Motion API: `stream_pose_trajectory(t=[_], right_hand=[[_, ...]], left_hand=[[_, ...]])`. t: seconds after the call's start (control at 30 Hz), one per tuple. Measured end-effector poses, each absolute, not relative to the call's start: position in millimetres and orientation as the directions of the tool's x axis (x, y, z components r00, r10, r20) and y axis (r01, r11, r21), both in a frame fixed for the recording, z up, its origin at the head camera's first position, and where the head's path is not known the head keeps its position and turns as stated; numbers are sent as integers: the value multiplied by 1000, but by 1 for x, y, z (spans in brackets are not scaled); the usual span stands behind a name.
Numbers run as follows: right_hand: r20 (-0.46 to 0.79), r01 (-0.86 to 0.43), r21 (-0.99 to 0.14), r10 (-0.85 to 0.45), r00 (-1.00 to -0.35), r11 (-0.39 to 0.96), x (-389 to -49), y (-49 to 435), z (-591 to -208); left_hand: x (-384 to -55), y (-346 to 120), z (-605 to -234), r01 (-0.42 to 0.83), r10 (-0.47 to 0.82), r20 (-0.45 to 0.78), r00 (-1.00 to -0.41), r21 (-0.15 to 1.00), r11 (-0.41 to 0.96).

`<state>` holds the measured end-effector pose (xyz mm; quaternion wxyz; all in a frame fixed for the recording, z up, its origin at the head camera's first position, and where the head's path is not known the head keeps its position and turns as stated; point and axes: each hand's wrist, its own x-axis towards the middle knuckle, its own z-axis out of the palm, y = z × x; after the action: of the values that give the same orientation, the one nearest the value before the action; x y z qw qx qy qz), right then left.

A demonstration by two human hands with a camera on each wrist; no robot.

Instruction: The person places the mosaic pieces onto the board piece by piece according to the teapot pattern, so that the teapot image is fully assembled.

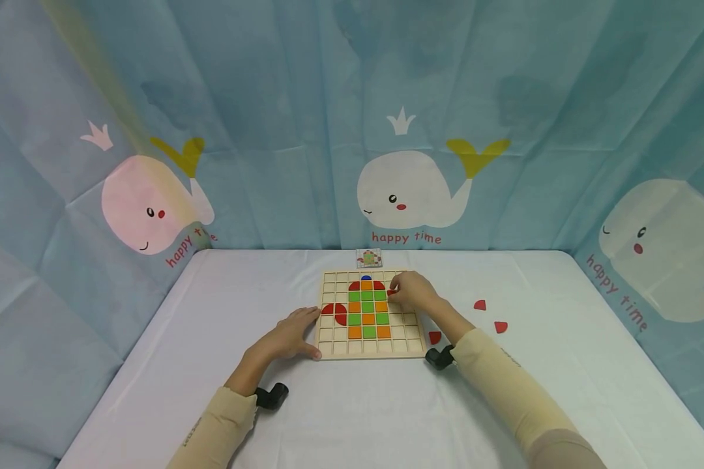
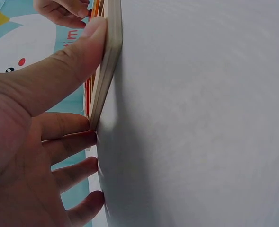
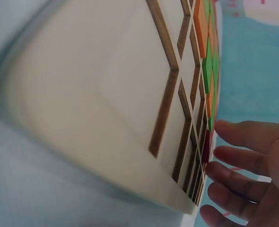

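A wooden grid board (image 1: 371, 356) lies on the table, with green and orange square tiles forming a block in its middle. Red quarter-circle pieces (image 1: 341, 319) sit left of the block and at its top, near a blue piece (image 1: 366, 278). My left hand (image 1: 293, 332) rests at the board's left side, fairly straight fingers along the edge and thumb (image 2: 89, 40) at the near corner. Over the board's right part, my right hand (image 1: 413, 291) pinches a red quarter-circle piece (image 3: 206, 147) between thumb and index finger, beside the block. The fingers partly hide that piece.
Loose red quarter-circle pieces lie right of the board: one (image 1: 435, 337) by its edge, others (image 1: 480, 305) farther out. A small pattern card (image 1: 369, 258) stands behind the board. A blue whale-print curtain (image 1: 305, 195) hangs around the white table (image 1: 358, 417).
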<state>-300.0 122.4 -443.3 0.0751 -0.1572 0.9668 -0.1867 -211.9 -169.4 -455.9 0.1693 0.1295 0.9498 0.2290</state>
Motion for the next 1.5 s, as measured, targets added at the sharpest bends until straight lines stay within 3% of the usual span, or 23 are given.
stream_pose_trajectory(t=[0.67, 1.5], right_hand=[[-53, -317, -404, -368, -928, 858, -297, 134, -439], [-99, -185, -460, -256, -962, 869, -284, 235, -431]], left_hand=[[-214, -170, -457, 164, 318, -262, -911, 476, 864], [-215, -170, -458, 159, 319, -271, -908, 481, 862]])
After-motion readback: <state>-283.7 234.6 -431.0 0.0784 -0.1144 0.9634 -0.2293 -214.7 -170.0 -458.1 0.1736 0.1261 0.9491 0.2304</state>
